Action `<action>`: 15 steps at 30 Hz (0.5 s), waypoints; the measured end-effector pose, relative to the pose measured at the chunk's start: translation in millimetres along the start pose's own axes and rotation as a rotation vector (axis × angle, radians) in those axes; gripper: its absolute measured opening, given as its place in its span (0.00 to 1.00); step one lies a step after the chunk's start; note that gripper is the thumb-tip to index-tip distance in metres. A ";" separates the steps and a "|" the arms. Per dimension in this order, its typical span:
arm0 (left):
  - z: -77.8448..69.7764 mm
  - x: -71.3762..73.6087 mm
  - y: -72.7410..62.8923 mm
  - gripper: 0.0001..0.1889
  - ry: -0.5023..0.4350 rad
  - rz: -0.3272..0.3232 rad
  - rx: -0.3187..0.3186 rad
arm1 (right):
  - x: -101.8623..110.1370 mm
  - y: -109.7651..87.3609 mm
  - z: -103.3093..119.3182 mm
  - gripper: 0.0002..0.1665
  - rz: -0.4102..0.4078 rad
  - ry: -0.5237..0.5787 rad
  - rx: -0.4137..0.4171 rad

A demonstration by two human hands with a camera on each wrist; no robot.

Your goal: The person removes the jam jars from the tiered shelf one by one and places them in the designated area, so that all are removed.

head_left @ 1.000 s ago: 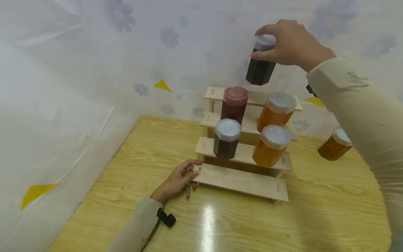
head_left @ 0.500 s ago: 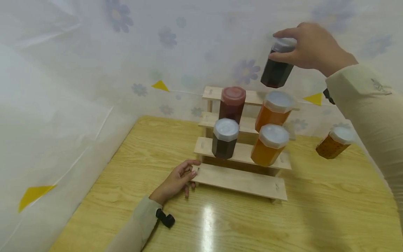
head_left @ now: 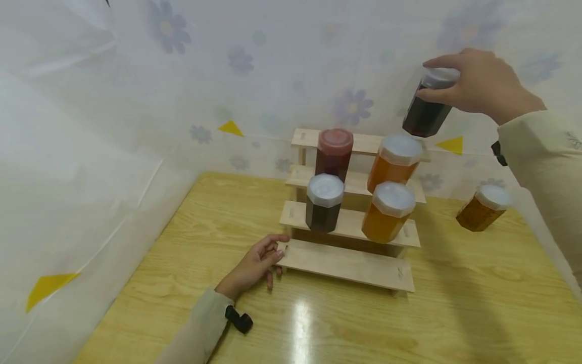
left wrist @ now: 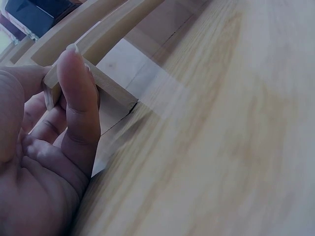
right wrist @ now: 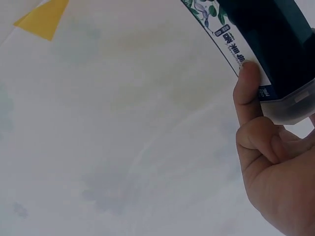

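Note:
My right hand (head_left: 491, 88) grips a dark jar (head_left: 426, 114) near its pale lid and holds it in the air, above the rack's right end. A printed label (right wrist: 229, 42) shows on this jar in the right wrist view. At the lower left, my left hand (head_left: 252, 265) pinches the near left corner of a stepped wooden rack (head_left: 345, 260). In the left wrist view, the thumb and fingers of the left hand (left wrist: 54, 142) close around that shelf end. On the middle shelves stand a red jar (head_left: 334, 156), a black jar (head_left: 324, 205), an orange jar (head_left: 392, 164) and an amber jar (head_left: 386, 217).
A speckled brown jar (head_left: 483, 208) with a white lid is to the right of the rack. The rack stands on a wood-grain table (head_left: 218, 212). Behind it hangs a white flower-patterned sheet (head_left: 282, 60), with yellow triangular flags (head_left: 231, 128) strung along it.
Carrying the dark jar, my right hand has moved to the right and slightly lower in the head view. The left hand keeps its place at the rack's corner.

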State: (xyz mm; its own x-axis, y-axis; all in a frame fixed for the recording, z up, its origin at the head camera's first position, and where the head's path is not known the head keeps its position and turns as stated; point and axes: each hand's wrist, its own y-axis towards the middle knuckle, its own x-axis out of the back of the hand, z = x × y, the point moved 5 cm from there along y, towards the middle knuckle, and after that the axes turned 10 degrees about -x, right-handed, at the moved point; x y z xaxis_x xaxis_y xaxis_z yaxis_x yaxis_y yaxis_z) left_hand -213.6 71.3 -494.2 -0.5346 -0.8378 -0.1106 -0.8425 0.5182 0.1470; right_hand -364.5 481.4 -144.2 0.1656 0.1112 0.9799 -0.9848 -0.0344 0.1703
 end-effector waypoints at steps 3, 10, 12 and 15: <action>-0.5 0.5 0.9 0.22 -0.004 0.002 -0.007 | 1.0 -2.2 -13.1 0.49 -0.006 0.007 -0.031; -1.9 3.3 1.7 0.22 -0.005 0.010 -0.017 | -4.1 -12.3 -41.1 0.49 -0.017 0.015 -0.080; -2.2 3.6 1.2 0.22 0.000 0.008 -0.014 | -7.3 -15.8 -47.7 0.49 -0.018 0.012 -0.089; -2.3 3.9 0.3 0.22 0.009 0.004 -0.010 | -12.2 -21.6 -56.6 0.50 -0.016 0.009 -0.109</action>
State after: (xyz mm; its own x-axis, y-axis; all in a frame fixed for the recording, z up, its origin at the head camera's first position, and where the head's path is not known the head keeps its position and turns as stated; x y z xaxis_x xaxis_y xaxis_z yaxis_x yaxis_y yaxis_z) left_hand -215.8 67.8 -492.4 -0.5373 -0.8373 -0.1012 -0.8397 0.5199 0.1572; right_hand -348.3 536.9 -165.7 0.1816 0.1193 0.9761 -0.9819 0.0761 0.1734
